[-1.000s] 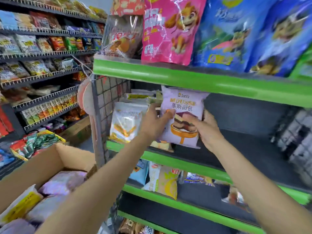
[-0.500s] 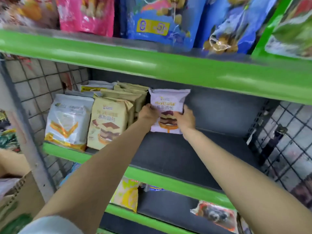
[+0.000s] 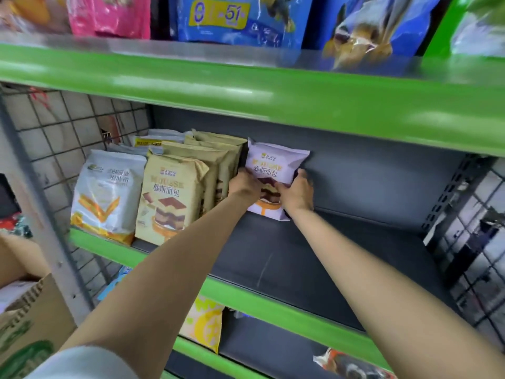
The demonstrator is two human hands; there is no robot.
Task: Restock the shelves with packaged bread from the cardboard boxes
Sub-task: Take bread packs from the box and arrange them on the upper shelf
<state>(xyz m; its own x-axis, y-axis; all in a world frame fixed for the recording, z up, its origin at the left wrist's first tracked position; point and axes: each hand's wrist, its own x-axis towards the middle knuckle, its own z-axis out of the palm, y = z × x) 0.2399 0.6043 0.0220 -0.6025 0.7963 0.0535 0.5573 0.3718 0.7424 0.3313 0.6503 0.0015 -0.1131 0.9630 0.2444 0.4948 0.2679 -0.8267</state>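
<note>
Reaching deep into the middle shelf [image 3: 314, 258], the person has both hands on a pale lilac bread packet [image 3: 276, 165], which stands upright at the back of the dark shelf board, close to the rear panel. The left hand [image 3: 244, 184] grips the packet's left edge with its fingers curled round it, and the right hand [image 3: 296, 194] grips the right edge and lower front, its fingers wrapped behind the side of the bag and the thumb across the printed cake picture. The packet's bottom corner touches the shelf just below the right wrist. Immediately to its left stands a row of tan bread packets [image 3: 170, 198], lined up one behind another from the green front lip to the back, the lilac packet sitting just beside the rearmost of them. Further left is a white packet with an orange chevron [image 3: 106, 195], with more white packets behind it, against the wire mesh side panel [image 3: 62, 127]. To the right of the lilac packet the shelf board shows bare dark metal. Above, on the upper shelf, hang blue snack bags [image 3: 235, 17] and a pink bag [image 3: 109, 15]. At the lower left corner the flap of a cardboard box [image 3: 30, 324] shows, and a yellow packet [image 3: 202, 324] stands on the shelf below.
</note>
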